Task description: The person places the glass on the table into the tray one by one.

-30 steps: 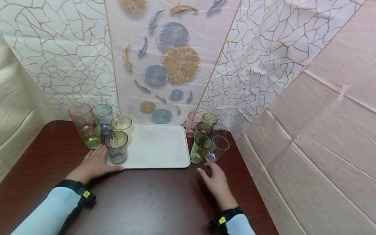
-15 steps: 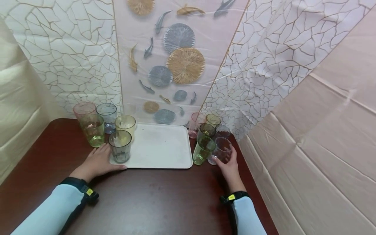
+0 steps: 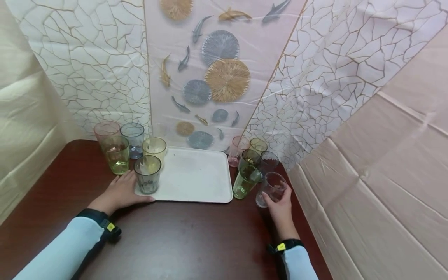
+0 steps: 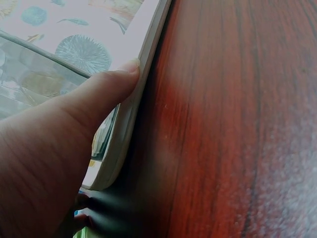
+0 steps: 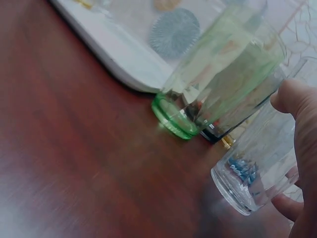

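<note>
In the head view my right hand [image 3: 282,212] grips a clear drinking glass [image 5: 247,166], thumb on the near side and fingers round the far side. The glass stands apart from the green glass [image 5: 218,74] on its left, its base close over the table. My left hand [image 3: 120,194] rests at the front left corner of the white tray [image 3: 196,175], fingers straight along the side. In the left wrist view its thumb [image 4: 111,87] presses on the tray's rim. A grey glass [image 3: 148,179] stands on the tray by that hand, with a pale yellow glass [image 3: 156,148] behind it.
Left of the tray stand a green glass [image 3: 119,157], a blue glass [image 3: 135,140] and a pink glass [image 3: 106,129]. At its right cluster several more, including a pink glass [image 3: 235,153] and a dark glass [image 3: 250,157]. Patterned cloth [image 3: 224,77] hangs behind the table [image 3: 189,237].
My right hand has reached to the clear glass, taken hold of it and drawn it nearer and rightward, away from the other glasses. The left hand has stayed at the tray corner.
</note>
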{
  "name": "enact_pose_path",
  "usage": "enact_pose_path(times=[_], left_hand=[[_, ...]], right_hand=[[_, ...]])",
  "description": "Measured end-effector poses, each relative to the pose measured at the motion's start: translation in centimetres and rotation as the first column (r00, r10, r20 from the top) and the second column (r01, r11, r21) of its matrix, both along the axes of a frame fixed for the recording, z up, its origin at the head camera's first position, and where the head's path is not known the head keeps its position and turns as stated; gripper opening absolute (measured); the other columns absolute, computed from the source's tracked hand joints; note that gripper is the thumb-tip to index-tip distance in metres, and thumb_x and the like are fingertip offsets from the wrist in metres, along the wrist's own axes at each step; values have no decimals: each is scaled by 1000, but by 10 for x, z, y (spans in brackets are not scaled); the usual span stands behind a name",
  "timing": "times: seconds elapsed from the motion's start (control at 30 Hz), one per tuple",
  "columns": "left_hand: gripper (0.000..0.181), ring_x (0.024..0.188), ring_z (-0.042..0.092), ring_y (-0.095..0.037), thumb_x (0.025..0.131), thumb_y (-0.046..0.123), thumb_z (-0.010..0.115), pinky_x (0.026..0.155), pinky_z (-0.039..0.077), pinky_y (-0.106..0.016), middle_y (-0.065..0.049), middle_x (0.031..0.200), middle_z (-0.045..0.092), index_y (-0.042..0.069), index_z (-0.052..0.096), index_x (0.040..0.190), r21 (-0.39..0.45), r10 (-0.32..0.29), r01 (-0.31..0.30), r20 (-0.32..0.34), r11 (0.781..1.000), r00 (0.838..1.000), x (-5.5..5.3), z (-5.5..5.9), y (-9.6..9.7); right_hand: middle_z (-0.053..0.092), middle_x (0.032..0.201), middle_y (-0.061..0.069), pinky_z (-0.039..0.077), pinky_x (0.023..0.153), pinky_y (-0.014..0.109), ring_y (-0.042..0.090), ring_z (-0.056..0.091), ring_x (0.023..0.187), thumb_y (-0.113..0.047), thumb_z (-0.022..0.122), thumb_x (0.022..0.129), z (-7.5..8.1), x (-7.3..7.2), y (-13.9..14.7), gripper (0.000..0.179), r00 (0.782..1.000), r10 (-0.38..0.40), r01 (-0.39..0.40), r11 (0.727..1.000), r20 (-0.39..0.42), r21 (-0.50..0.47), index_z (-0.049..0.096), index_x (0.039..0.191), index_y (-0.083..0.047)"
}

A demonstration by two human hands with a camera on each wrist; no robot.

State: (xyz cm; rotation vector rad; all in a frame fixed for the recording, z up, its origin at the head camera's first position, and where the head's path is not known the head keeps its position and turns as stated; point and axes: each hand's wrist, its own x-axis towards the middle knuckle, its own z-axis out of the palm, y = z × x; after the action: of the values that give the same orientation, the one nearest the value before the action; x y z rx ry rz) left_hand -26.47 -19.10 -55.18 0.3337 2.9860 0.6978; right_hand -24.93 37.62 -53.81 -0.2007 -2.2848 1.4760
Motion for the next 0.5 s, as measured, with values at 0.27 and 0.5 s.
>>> enact_pose_path(times=[0.27,0.5], left_hand=[[141,148,19,-53,66,94,63,115,14,-77,-28,165,28,-1,24,164,-11,1,-1,3,1000,1000,2,3,-1],[142,149,18,-53,67,95,62,116,14,-76,-28,165,27,-1,24,164,-14,-2,2,10,1000,1000,-1,0,-1]], right_hand=[[58,130,15,48,89,13,18,58,113,-3,87,81,10,66,-25,83,994,76,-68,993,-81,100,39,148,-2],[60,129,18,58,88,29,24,67,105,3,87,77,17,76,-90,84,932,341,-334,940,-122,73,39,146,1]])
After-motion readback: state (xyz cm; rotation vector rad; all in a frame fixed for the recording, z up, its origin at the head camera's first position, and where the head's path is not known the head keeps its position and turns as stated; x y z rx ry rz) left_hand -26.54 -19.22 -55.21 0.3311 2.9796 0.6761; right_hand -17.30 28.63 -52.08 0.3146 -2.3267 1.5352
